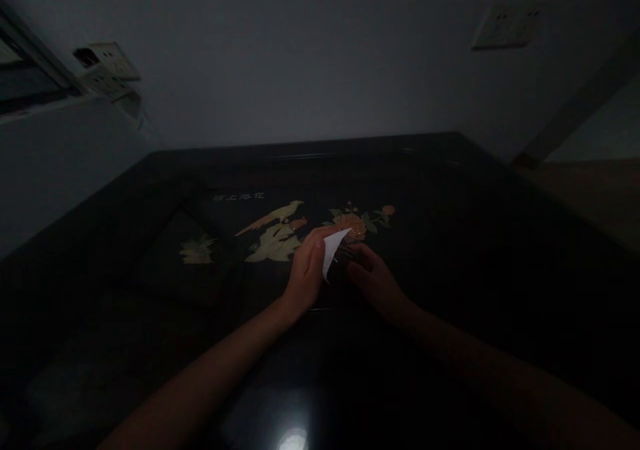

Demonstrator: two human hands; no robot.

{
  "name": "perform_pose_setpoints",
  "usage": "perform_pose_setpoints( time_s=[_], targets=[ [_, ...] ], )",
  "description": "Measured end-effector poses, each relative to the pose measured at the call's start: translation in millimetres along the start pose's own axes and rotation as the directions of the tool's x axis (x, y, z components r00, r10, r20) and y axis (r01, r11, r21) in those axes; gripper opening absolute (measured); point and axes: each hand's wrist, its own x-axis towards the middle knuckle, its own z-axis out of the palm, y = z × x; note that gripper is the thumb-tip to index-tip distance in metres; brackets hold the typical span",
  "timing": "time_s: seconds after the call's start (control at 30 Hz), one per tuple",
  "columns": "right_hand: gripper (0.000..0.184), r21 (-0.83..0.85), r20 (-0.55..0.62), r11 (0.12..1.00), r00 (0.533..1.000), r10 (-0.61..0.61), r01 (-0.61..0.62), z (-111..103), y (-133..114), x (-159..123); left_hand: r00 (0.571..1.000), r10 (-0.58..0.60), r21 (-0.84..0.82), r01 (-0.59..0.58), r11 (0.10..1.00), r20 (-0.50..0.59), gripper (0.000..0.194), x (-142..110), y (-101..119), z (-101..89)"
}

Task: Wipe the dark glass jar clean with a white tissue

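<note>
The room is very dark. My left hand (pixel 306 270) is closed in a pinch on a small white piece of paper (pixel 332 251), holding it upright just above a glossy black table (pixel 450 250). My right hand (pixel 373 278) sits right beside the paper, its fingers curled toward a dark object that I cannot make out. Both forearms reach in from the bottom edge of the view.
The table top bears a painted inlay of a bird (pixel 275 227) and flowers (pixel 360 220) with a few characters. A pale wall with sockets (pixel 107 70) stands behind. A wooden floor (pixel 595 197) shows at the right. A light reflection (pixel 293 437) glints near me.
</note>
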Motion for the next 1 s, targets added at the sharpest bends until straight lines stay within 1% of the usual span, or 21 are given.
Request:
perform_pose_setpoints(
  time_s=[0.07,0.17,0.23,0.3,0.37,0.43,0.5,0.53,0.63,0.73,0.87,1.0],
  targets=[
    [0.042,0.037,0.007,0.999,1.000,-0.013,0.013,0.4,1.6,0.1,0.992,0.129,0.071,-0.130,0.989,0.019,0.041,-2.7,-3.6,-0.4],
    [0.041,0.111,0.001,0.994,1.000,0.022,-0.022,2.4,2.2,0.5,0.956,0.280,0.216,-0.292,0.932,0.084,0.038,-4.7,-7.6,-2.2],
    [0.041,0.113,-0.036,0.992,0.997,0.062,-0.057,4.1,1.3,0.6,0.927,0.346,0.337,-0.376,0.863,0.148,0.037,-4.8,-9.0,-3.4],
    [0.039,0.081,-0.079,0.994,0.994,0.080,-0.074,5.3,0.3,0.4,0.889,0.402,0.442,-0.458,0.771,0.219,0.038,-4.1,-9.1,-4.2],
    [0.037,0.052,-0.099,0.996,0.992,0.079,-0.074,5.6,-0.1,0.3,0.855,0.440,0.511,-0.518,0.686,0.276,0.041,-3.0,-8.1,-4.6],
    [0.036,0.040,-0.088,0.997,0.994,0.071,-0.068,5.0,0.4,0.2,0.838,0.451,0.546,-0.543,0.638,0.308,0.043,-2.2,-6.1,-4.7],
    [0.035,0.026,-0.074,0.998,0.996,0.056,-0.055,4.2,1.1,0.2,0.841,0.440,0.560,-0.539,0.629,0.316,0.043,-2.0,-3.5,-4.5],
    [0.035,0.017,-0.072,0.999,0.996,0.048,-0.046,4.0,1.3,0.2,0.849,0.428,0.559,-0.527,0.640,0.310,0.043,-2.1,-2.1,-4.2],
    [0.036,-0.002,-0.076,0.999,0.997,0.033,-0.033,4.7,0.7,0.1,0.890,0.381,0.518,-0.457,0.723,0.252,0.038,-2.8,1.5,-3.1],
    [0.038,0.022,-0.053,0.999,0.998,0.029,-0.028,6.0,-0.1,-0.1,0.925,0.333,0.429,-0.380,0.820,0.184,0.035,-2.9,3.9,-1.9],
    [0.042,0.049,-0.029,0.999,0.999,0.014,-0.013,4.6,2.0,-0.2,0.962,0.252,0.303,-0.273,0.913,0.106,0.039,-1.6,4.7,-0.8],
    [0.045,0.039,-0.015,0.999,1.000,0.011,-0.010,1.7,5.3,-0.5,0.995,0.100,0.158,-0.102,0.982,0.015,0.043,-1.2,3.3,0.0]
  ],
)
